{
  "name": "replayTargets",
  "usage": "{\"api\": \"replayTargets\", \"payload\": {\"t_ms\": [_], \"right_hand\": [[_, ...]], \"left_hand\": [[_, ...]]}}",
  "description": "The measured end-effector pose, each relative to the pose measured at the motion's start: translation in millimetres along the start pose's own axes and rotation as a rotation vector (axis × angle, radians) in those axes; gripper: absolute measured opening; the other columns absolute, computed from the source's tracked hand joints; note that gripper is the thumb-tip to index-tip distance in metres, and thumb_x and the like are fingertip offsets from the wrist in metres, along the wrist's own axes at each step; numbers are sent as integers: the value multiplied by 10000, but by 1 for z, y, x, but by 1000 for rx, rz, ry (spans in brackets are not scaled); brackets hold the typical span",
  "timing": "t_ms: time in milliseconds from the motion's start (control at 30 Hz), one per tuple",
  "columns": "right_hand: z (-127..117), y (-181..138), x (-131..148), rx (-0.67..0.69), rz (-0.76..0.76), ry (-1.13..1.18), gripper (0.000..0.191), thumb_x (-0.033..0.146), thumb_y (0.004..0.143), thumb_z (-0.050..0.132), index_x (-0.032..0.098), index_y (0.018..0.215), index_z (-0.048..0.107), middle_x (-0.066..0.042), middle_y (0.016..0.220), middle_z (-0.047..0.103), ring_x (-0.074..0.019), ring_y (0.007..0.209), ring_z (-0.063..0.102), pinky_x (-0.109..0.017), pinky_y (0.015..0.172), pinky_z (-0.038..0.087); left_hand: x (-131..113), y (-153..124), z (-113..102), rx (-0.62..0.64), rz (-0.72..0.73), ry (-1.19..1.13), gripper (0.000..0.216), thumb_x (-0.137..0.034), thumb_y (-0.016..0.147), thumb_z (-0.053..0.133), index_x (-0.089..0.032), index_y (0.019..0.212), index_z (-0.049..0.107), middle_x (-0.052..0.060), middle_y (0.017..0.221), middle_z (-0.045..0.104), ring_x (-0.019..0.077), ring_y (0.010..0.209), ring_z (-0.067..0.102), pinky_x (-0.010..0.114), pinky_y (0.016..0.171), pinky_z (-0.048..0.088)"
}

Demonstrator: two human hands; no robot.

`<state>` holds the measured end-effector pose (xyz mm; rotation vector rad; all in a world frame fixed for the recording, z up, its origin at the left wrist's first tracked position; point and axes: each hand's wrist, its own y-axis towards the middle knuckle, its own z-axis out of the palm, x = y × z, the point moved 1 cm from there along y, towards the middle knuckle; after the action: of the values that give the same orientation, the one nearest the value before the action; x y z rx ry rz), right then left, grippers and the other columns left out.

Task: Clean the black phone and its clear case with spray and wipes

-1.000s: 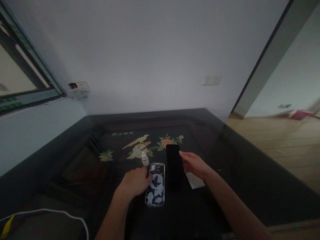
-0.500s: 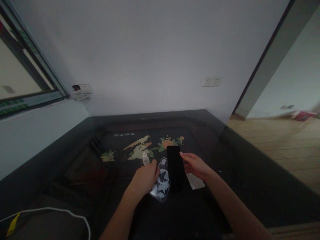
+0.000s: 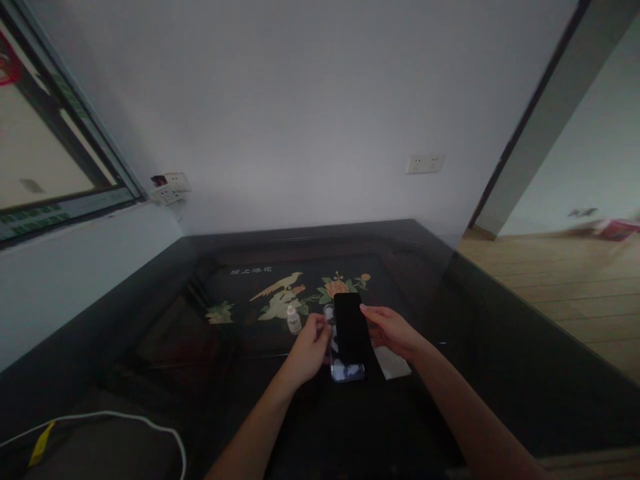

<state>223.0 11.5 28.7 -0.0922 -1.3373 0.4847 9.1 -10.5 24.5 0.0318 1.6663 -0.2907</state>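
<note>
One pale wall (image 3: 300,120) rises behind a broad black tabletop (image 3: 490,360) decorated with a bird-and-flower picture (image 3: 280,307). In front of me, a clear, white-patterned phone case (image 3: 349,372) sits behind a dark phone (image 3: 351,330). The two overlap, but the case's left side and lower end show uncovered, so I judge the phone is not yet seated in it; whether any corner is tucked in, I cannot tell. My right hand (image 3: 393,331) grasps the phone's right edge, fingers bent around it. My left hand (image 3: 310,343) has its fingers nearly closed, pinching the case's left edge. A white paper (image 3: 394,364) lies just beside my right hand; a small capped bottle (image 3: 294,321) stands near my left, apart from it.
</note>
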Motion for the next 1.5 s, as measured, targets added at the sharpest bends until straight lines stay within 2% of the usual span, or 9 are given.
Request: {"api": "replayTargets", "payload": {"t_ms": [133, 267, 533, 933, 1100, 1233, 1367, 1500], "right_hand": [[-2, 2, -3, 50, 4, -29, 354, 480, 951, 634, 157, 1088, 683, -115, 1013, 766, -171, 696, 727, -276, 607, 555], [-2, 1, -3, 61, 21, -88, 390, 505, 944, 637, 154, 1105, 691, -107, 973, 770, -155, 667, 720, -234, 565, 521], [3, -5, 1, 90, 26, -158, 428, 528, 937, 633, 148, 1121, 698, -116, 986, 776, -152, 651, 725, -220, 541, 511], [4, -6, 1, 90, 26, -205, 434, 545, 928, 641, 160, 1121, 695, -97, 931, 776, -176, 667, 738, -243, 561, 531], [3, -2, -1, 20, -20, -252, 454, 584, 882, 679, 168, 1055, 731, -60, 827, 763, -179, 673, 714, -282, 618, 554], [3, 3, -1, -77, -163, -298, 424, 571, 826, 733, 160, 919, 782, -45, 763, 739, -183, 687, 680, -301, 656, 553], [4, 1, 5, -180, -306, -439, 395, 561, 798, 753, 174, 856, 801, -49, 751, 734, -212, 710, 654, -295, 607, 517], [5, -1, 8, -214, -340, -507, 381, 564, 799, 746, 184, 782, 760, -46, 761, 723, -205, 735, 645, -286, 634, 506]], "left_hand": [[0, 2, 6, -40, -90, -222, 287, -383, 898, 601, -227, 1081, 444, 8, 871, 600, 142, 689, 619, 282, 578, 570], [2, 4, 8, -45, -142, -274, 307, -424, 871, 623, -219, 1051, 483, 7, 871, 595, 133, 668, 620, 256, 565, 546], [5, 1, 13, 14, -132, -275, 420, -582, 836, 617, -227, 1024, 495, -22, 817, 552, 118, 632, 592, 228, 523, 513], [8, -2, 19, 30, -100, -383, 403, -542, 864, 612, -229, 1064, 456, 1, 875, 602, 146, 697, 641, 268, 591, 544], [12, 1, 20, 30, -78, -426, 466, -600, 840, 642, -227, 1035, 442, -5, 867, 595, 151, 703, 642, 278, 592, 547], [11, 2, 20, 7, -46, -438, 492, -601, 819, 672, -235, 1058, 448, -12, 878, 591, 148, 739, 644, 273, 616, 551], [10, 2, 21, -15, -40, -434, 502, -620, 815, 667, -236, 1060, 456, -21, 834, 584, 152, 736, 642, 260, 601, 544], [10, 1, 23, -19, -52, -447, 499, -621, 816, 665, -229, 1052, 465, -13, 844, 597, 145, 718, 632, 253, 586, 540]]}}
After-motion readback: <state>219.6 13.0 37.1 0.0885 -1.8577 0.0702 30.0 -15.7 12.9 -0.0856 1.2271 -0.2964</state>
